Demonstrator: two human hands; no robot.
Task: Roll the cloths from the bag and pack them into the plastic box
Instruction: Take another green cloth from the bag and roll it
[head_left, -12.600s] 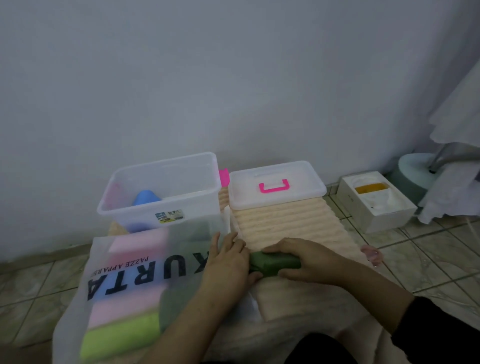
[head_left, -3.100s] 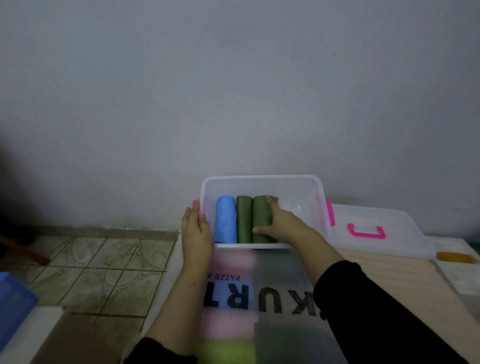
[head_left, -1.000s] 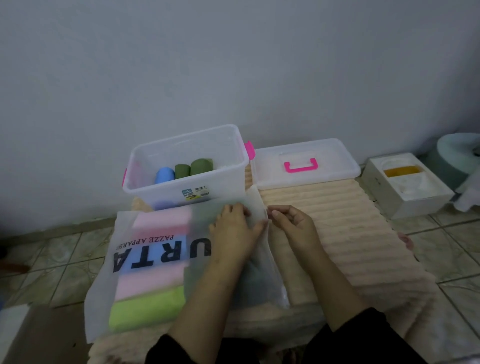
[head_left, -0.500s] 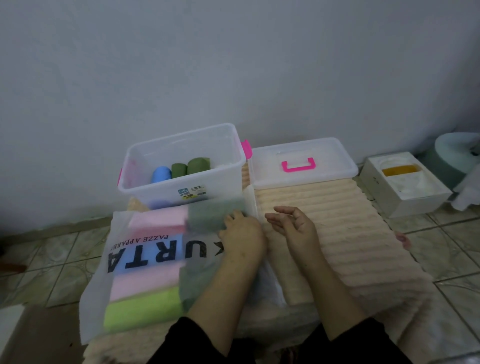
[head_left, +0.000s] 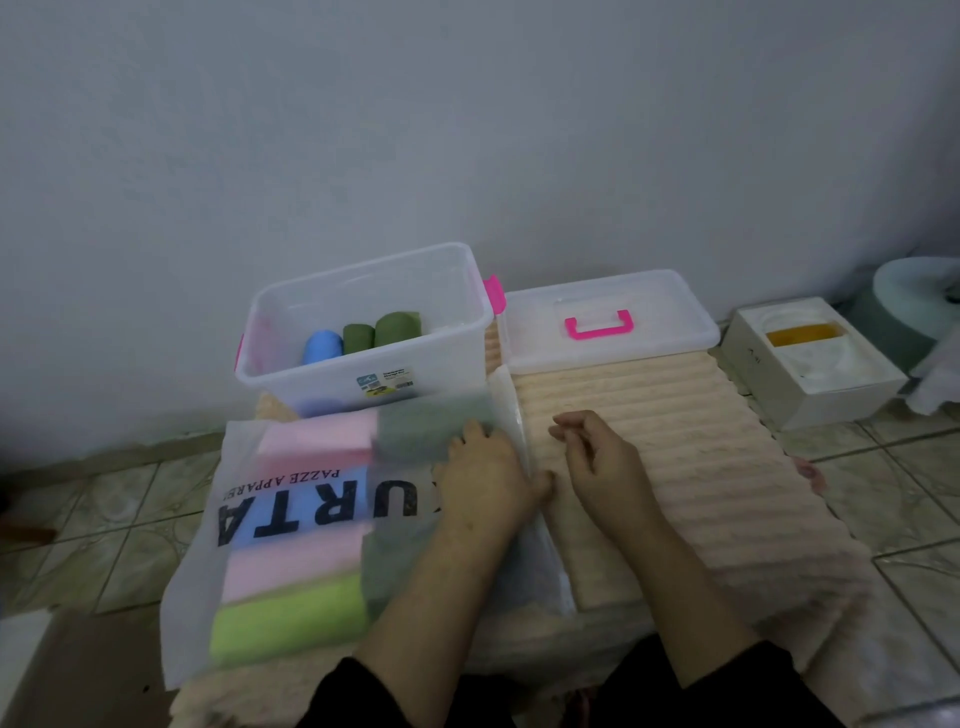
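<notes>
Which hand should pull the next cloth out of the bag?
Left, probably. The left hand already rests on the bag at its open edge, fingers on the dark green cloth. The right hand is over the ribbed mat, empty, well placed to receive and roll.

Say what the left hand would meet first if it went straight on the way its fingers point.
Probably the grey-green cloth inside the bag; the left hand already lies on it. Beyond that stands the plastic box.
</notes>
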